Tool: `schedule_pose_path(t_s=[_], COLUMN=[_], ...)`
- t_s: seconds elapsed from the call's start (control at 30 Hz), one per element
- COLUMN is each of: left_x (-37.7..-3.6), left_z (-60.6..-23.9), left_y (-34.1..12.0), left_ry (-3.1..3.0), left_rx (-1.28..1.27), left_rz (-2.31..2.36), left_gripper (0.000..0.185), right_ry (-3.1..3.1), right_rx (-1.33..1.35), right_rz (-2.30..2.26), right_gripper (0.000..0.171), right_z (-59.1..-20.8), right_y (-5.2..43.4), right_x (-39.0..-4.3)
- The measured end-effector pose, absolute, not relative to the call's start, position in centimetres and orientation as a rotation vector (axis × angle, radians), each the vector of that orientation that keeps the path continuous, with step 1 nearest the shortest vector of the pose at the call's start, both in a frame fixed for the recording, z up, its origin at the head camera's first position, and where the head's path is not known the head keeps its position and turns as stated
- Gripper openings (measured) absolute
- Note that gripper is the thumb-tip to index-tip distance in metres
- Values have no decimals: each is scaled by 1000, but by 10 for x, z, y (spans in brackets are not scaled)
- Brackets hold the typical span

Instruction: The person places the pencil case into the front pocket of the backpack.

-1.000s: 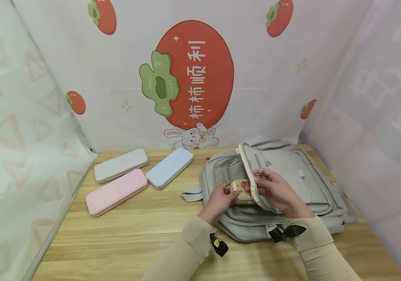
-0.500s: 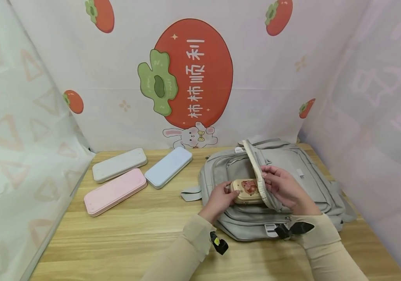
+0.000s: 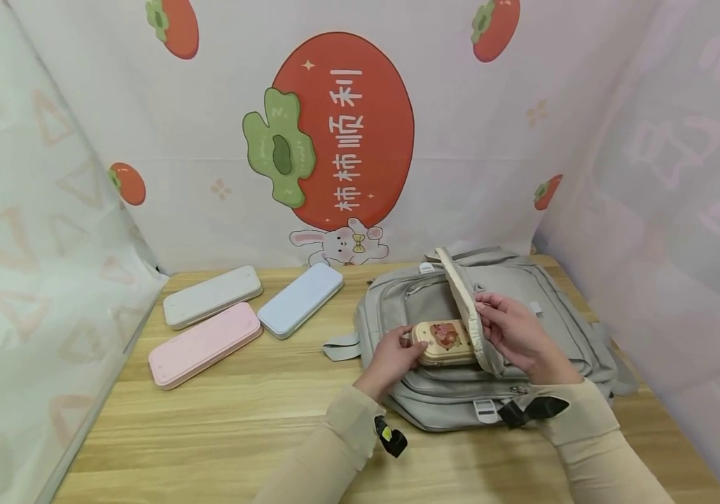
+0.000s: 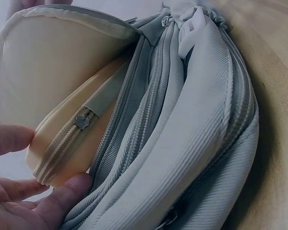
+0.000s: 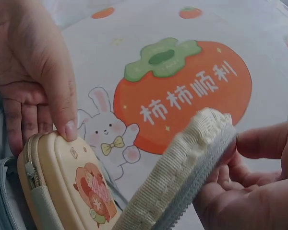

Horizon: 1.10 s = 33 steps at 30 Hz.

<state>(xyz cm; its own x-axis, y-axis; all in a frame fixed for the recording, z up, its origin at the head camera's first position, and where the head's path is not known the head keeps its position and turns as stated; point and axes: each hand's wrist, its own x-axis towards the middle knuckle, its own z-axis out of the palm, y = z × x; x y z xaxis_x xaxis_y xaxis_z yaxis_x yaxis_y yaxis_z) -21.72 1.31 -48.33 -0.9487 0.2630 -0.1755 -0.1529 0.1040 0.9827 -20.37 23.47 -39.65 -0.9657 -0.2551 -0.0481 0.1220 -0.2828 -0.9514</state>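
A grey backpack [image 3: 543, 294] lies flat on the wooden table [image 3: 227, 420]. My right hand [image 3: 511, 332] pinches its lifted cream-lined flap [image 3: 461, 294], seen edge-on as the flap [image 5: 182, 182] in the right wrist view. My left hand [image 3: 391, 357] grips the end of a small cream zip case [image 3: 445, 343] with a red cartoon print, lying half inside the backpack's opening. The case [image 5: 67, 191] shows its print in the right wrist view, with left fingers [image 5: 38, 91] on its top. The case [image 4: 72, 148] shows its zipper pull against the backpack [image 4: 192, 134].
Three flat pencil cases lie at the left of the table: grey [image 3: 211, 296], pink [image 3: 204, 344] and blue [image 3: 300, 299]. A backdrop with a red persimmon print [image 3: 341, 133] stands behind. Translucent sheets wall both sides. A black strap buckle [image 3: 391, 439] hangs at my left wrist.
The flap has been lifted a little further back, and more of the cream case's printed top shows. Both hands have stayed on the flap and the case.
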Motion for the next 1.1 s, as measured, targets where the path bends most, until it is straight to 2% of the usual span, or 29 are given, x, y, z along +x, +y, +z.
schedule_pose_path(t_s=[0.2, 0.5, 0.63, 0.77, 1.1], left_x=[-218, -215, -215, -215, -217], left_z=[-485, -484, -485, -484, -484], left_y=[11, 12, 13, 12, 13], left_ry=[2073, 2020, 2036, 2050, 2043], left_rx=[85, 79, 80, 86, 95], left_rz=[1922, 1941, 1934, 1928, 1945], left_gripper=[54, 54, 55, 56, 51], right_ry=[2026, 2252, 2266, 2201, 1996], right_rx=[-44, -85, -109, -136, -252], right_rz=[-2094, -1811, -1823, -1855, -1996], right_gripper=[16, 18, 14, 19, 16], right_z=[-390, -389, -391, -392, -390], right_y=[222, 216, 216, 222, 255], right_x=[-211, -220, -221, -224, -223])
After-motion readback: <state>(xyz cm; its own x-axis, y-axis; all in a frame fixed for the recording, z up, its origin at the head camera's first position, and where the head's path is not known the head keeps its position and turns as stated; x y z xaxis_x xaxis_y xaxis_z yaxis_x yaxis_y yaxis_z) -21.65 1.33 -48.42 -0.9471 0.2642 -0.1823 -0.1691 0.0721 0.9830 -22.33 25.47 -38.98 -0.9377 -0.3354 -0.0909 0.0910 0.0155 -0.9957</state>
